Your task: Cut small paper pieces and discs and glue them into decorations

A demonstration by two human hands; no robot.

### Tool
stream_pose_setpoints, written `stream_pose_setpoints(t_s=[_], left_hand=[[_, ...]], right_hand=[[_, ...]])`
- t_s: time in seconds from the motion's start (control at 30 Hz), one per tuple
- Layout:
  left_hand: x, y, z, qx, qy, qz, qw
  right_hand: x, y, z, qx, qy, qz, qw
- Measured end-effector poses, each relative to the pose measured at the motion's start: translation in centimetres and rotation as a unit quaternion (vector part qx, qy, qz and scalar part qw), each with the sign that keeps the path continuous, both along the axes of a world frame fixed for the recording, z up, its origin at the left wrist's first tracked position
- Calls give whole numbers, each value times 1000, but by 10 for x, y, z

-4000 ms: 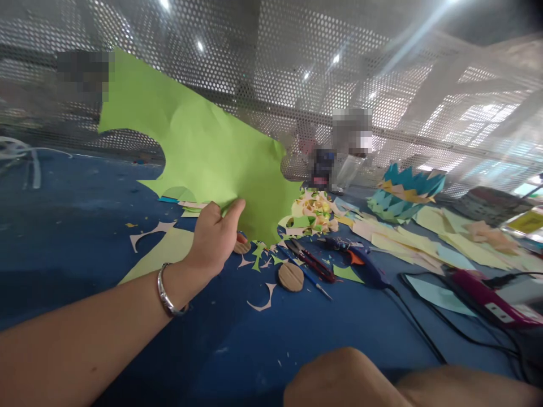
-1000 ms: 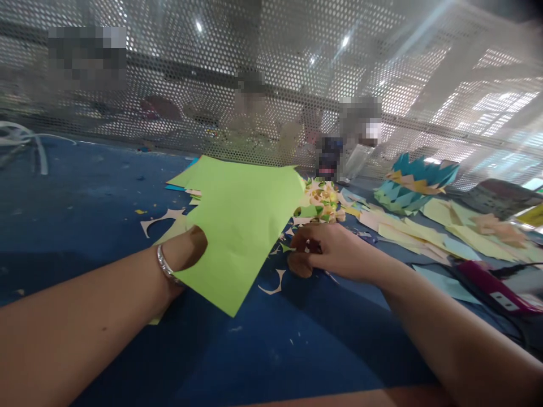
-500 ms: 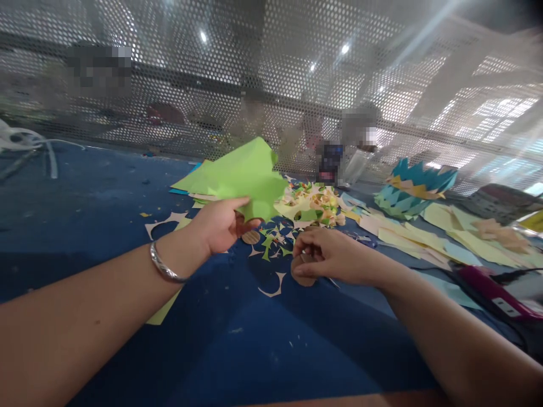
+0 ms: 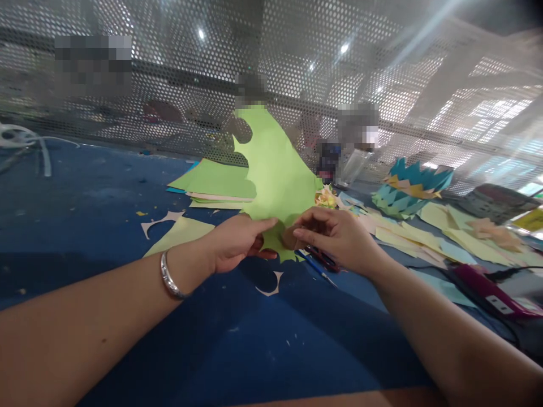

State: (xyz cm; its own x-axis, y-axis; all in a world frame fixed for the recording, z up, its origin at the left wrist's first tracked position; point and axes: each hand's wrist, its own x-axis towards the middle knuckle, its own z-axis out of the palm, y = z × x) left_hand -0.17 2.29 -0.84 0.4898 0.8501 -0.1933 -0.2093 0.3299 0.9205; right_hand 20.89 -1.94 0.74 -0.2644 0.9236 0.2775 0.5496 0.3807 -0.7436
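Green paper (image 4: 278,175), with curved bites cut from its edges, is held up over the blue table (image 4: 254,350), in front of the person and between both hands. The left hand (image 4: 235,240) supports it at its lower left: thumb extended across the near face, other fingers curled beneath, the sheet pinched between. The left forearm enters from the lower left, with a silver bracelet (image 4: 170,277) at the wrist. The right hand (image 4: 335,234) enters from the lower right, its wrist slightly bent and its fingers curled inward. Thumb and fingertips pinch a small cardboard disc (image 4: 291,237) in front of the paper's lower right part; whether disc and paper touch cannot be determined. Below the right hand lie a blue pen (image 4: 317,268) and a pair of scissors (image 4: 328,262), the latter partly covered. One curved paper scrap (image 4: 274,287) lies nearer the person. Behind the left hand are a stack of coloured sheets (image 4: 218,183) and, beside the wrist, a pale yellow sheet (image 4: 180,234).
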Motion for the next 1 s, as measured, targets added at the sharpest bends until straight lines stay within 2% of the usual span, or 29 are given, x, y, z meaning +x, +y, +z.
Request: stream_pose_setpoints(t_s=[0.1, 0.23, 0.47, 0.73, 1.0], left_hand=[[2, -5, 0, 18, 49, -40, 998], [2, -9, 3, 22, 19, -66, 997], [2, -8, 2, 51, -29, -120, 991], [0, -5, 1, 90, -26, -84, 992], [3, -8, 6, 43, -44, -74, 995]], right_hand=[[-4, 1, -4, 14, -24, 6, 1000], [-7, -2, -5, 34, -39, -14, 999], [-8, -3, -7, 32, 2, -40, 999], [-9, -3, -9, 98, -28, 3, 995], [-9, -4, -9, 155, -87, -25, 984]])
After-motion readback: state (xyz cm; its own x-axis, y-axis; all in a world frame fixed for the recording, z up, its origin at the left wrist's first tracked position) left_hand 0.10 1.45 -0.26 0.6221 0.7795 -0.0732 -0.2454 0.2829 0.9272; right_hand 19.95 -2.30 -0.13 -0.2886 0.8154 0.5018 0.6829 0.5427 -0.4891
